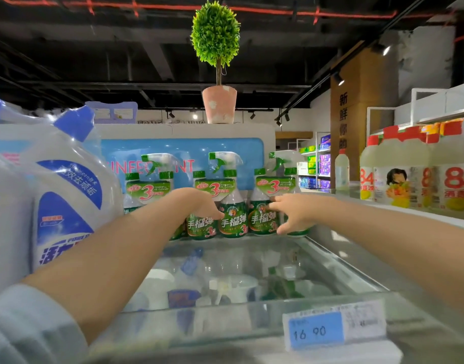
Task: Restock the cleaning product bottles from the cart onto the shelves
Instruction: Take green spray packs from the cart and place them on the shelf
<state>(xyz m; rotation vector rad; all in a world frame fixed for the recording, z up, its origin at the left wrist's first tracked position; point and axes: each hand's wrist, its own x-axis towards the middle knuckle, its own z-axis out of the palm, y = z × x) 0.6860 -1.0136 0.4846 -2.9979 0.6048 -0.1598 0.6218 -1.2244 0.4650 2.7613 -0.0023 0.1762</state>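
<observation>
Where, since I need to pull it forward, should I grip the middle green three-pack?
Probably around the tapered shoulders of the middle three-pack, coming from the front: it stands upright, neighbouring packs crowd both sides, and the bottles narrow there.

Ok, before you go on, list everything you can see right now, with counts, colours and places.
green-labelled spray cleaner packs: three, green and white, back of shelf
white plastic bottles with blue caps: at least three, near left
pale yellow bottles with red caps: several, right-hand shelf
potted artificial plant: one, green in pink pot, atop display
paper price tag: one, blue and white, front shelf edge
clear glass shelf: one, under the packs
left grip: one, against middle pack, hold unclear
right grip: one, fingers spread, touching right pack
</observation>
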